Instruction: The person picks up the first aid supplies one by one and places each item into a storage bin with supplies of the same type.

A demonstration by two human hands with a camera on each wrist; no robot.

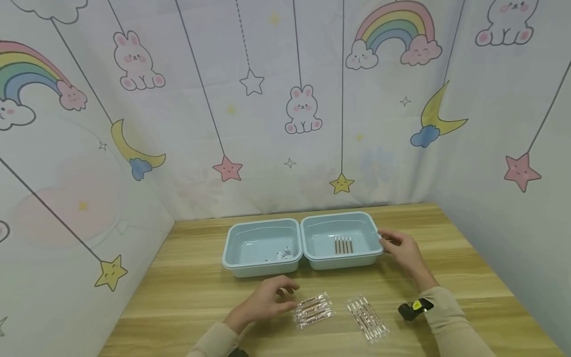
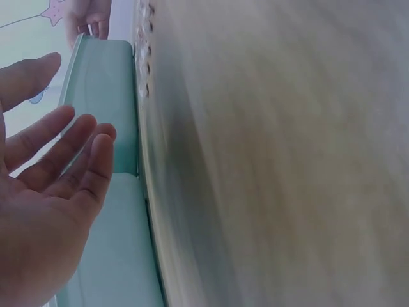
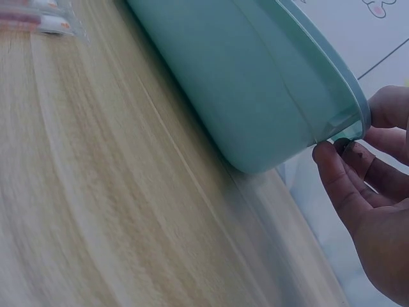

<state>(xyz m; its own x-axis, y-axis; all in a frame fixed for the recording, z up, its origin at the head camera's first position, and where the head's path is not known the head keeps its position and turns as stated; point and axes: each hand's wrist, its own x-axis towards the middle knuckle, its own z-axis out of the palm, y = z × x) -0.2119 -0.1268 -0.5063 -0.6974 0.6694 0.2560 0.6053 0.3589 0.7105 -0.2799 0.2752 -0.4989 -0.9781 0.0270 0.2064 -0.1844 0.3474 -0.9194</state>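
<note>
My right hand [image 1: 401, 250] pinches the right end rim of the right light-blue plastic bin [image 1: 339, 263] between thumb and fingers; the right wrist view shows the grip on the bin's edge [image 3: 255, 83]. Inside that bin several brown sticks with pale tips [image 1: 343, 245] lie in a row. My left hand [image 1: 266, 300] hovers with loosely bent, spread fingers beside a clear-wrapped bundle of brown sticks [image 1: 314, 311]. In the left wrist view the left hand [image 2: 57, 185] holds nothing. A second wrapped bundle [image 1: 368, 319] lies to the right on the table.
The left light-blue bin [image 1: 263, 270] stands against the right one, holding crumpled white and clear scraps [image 1: 285, 254]. Both stand on a wooden table [image 1: 187, 277] near its back edge. A patterned cloth wall [image 1: 267, 134] encloses the back and sides.
</note>
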